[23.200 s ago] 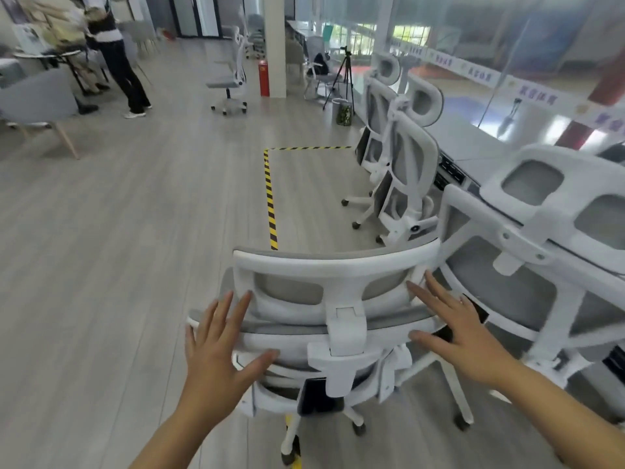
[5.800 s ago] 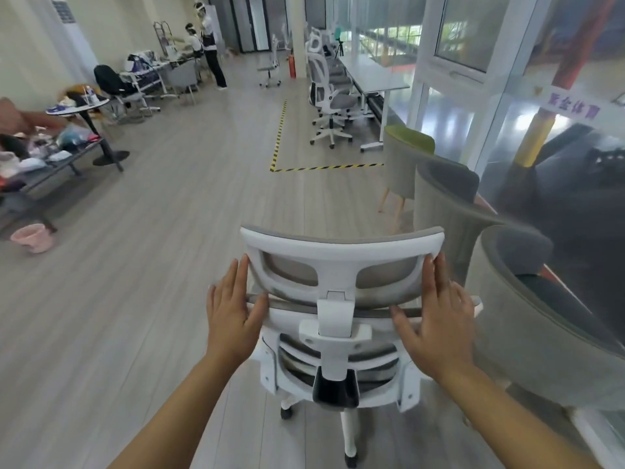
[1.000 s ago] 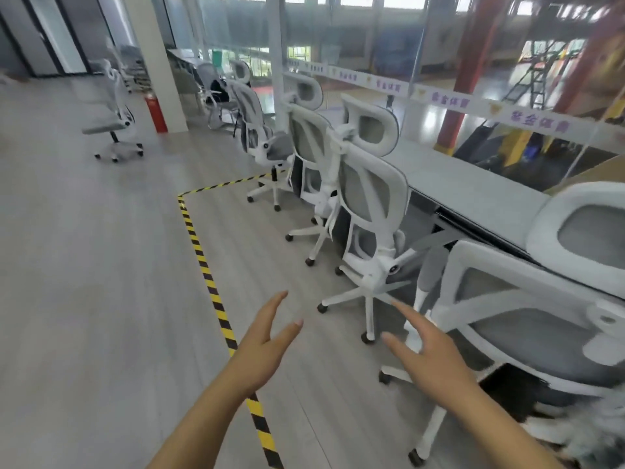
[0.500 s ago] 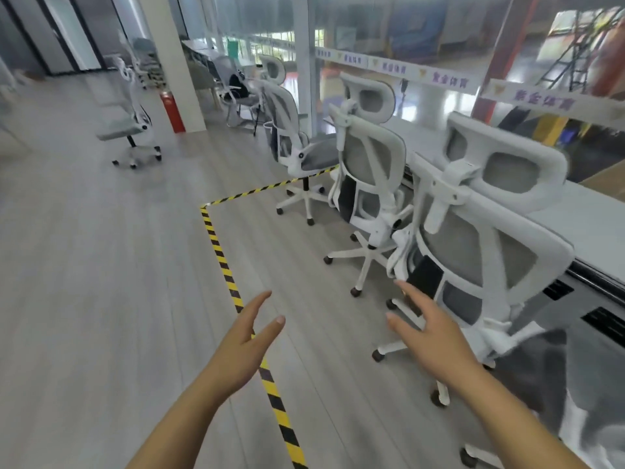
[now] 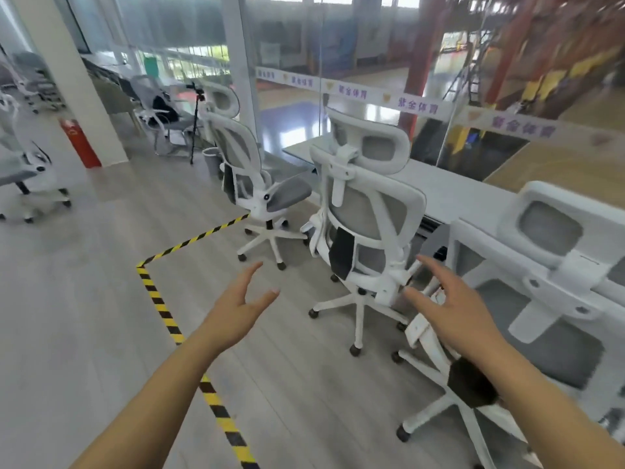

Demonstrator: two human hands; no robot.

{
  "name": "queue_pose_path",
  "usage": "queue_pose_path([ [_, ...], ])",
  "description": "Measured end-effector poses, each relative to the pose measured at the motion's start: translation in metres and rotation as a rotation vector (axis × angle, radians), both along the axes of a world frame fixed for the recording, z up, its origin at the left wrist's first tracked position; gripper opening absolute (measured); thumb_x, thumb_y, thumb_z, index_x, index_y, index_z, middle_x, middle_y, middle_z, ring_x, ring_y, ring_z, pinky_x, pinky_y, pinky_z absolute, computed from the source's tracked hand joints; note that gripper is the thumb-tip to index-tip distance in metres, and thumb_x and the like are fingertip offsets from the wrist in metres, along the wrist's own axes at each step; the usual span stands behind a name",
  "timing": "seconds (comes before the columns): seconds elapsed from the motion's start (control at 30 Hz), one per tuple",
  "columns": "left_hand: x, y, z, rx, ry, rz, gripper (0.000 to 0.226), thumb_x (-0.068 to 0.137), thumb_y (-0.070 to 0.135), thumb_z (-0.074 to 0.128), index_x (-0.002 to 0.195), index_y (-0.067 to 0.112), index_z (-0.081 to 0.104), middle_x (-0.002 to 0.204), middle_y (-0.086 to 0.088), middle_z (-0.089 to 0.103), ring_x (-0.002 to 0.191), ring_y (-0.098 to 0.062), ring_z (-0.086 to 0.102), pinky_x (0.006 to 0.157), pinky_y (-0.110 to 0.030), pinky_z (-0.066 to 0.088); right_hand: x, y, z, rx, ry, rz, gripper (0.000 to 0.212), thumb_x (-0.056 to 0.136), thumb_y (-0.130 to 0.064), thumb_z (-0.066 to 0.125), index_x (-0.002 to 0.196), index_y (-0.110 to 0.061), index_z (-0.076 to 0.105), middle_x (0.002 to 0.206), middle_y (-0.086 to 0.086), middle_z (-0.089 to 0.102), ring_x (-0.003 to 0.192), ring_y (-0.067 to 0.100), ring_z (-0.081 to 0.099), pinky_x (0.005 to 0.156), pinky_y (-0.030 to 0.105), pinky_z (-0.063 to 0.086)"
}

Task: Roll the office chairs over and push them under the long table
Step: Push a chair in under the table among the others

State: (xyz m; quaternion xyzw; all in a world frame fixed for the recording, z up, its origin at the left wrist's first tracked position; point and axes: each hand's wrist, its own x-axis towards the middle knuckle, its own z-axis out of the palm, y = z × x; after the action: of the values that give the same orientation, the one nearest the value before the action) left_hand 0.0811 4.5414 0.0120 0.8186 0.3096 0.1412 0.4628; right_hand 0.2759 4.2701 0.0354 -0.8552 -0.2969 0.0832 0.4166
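Note:
Three white mesh office chairs stand along the long white table (image 5: 449,191). The middle chair (image 5: 368,211) faces the table with its back to me. A farther chair (image 5: 247,170) is turned sideways at the table's end. The nearest chair (image 5: 541,265) fills the right edge. My left hand (image 5: 236,309) hangs in the air over the floor with fingers spread, holding nothing. My right hand (image 5: 453,309) is raised with fingers spread, low beside the middle chair's base, apart from it.
Yellow-black tape (image 5: 169,319) marks a corner on the wooden floor. A glass wall runs behind the table. A white pillar with a red extinguisher (image 5: 81,143) stands at left. Another chair (image 5: 23,184) sits at the far left, and a tripod (image 5: 194,123) stands further back.
The view has swung right along the table. Both hands stay raised and empty; the right hand has come closer to the middle chair.

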Motion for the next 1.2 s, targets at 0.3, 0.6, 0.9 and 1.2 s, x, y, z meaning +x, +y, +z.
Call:
queue_pose_path([
  [0.3, 0.206, 0.161, 0.010, 0.098, -0.034, -0.275, 0.073, 0.090, 0.045, 0.066, 0.151, 0.033, 0.027, 0.152, 0.014, 0.030, 0.138, -0.010, 0.031, 0.096, -0.020, 0.036, 0.139, 0.110, -0.002, -0.140, -0.105, -0.195, 0.076, 0.085, -0.053, 0.066, 0.150, -0.034, 0.030, 0.157, -0.008, 0.030, 0.144, 0.017, 0.028, 0.116, 0.040, 0.027],
  [0.6, 0.397, 0.292, 0.000, 0.317, 0.072, -0.484, 0.096, 0.080, 0.048, 0.076, 0.154, 0.027, 0.020, 0.161, 0.006, 0.022, 0.148, -0.017, 0.021, 0.119, -0.045, 0.025, 0.271, 0.239, -0.021, -0.400, -0.132, -0.433, 0.090, 0.081, -0.075, 0.049, 0.153, -0.032, 0.018, 0.163, -0.001, 0.011, 0.150, 0.024, 0.003, 0.119, 0.055, 0.011],
  [0.9, 0.526, 0.400, -0.020, 0.533, 0.146, -0.612, 0.108, 0.068, 0.077, 0.060, 0.155, 0.040, 0.009, 0.166, -0.002, 0.009, 0.152, -0.028, 0.006, 0.121, -0.052, 0.013, 0.305, 0.325, -0.045, -0.577, 0.009, -0.591, 0.095, 0.066, -0.094, 0.034, 0.148, -0.054, 0.009, 0.164, 0.002, 0.004, 0.145, 0.046, -0.011, 0.116, 0.064, 0.005],
  [1.2, 0.582, 0.440, -0.030, 0.653, 0.111, -0.798, 0.086, 0.071, 0.082, 0.055, 0.138, 0.030, 0.042, 0.147, -0.002, 0.040, 0.141, -0.028, 0.027, 0.113, -0.054, 0.026, 0.301, 0.368, -0.034, -0.583, 0.089, -0.755, 0.077, 0.084, -0.075, 0.041, 0.151, -0.040, 0.024, 0.158, 0.013, 0.021, 0.148, 0.028, -0.011, 0.118, 0.055, -0.009],
])
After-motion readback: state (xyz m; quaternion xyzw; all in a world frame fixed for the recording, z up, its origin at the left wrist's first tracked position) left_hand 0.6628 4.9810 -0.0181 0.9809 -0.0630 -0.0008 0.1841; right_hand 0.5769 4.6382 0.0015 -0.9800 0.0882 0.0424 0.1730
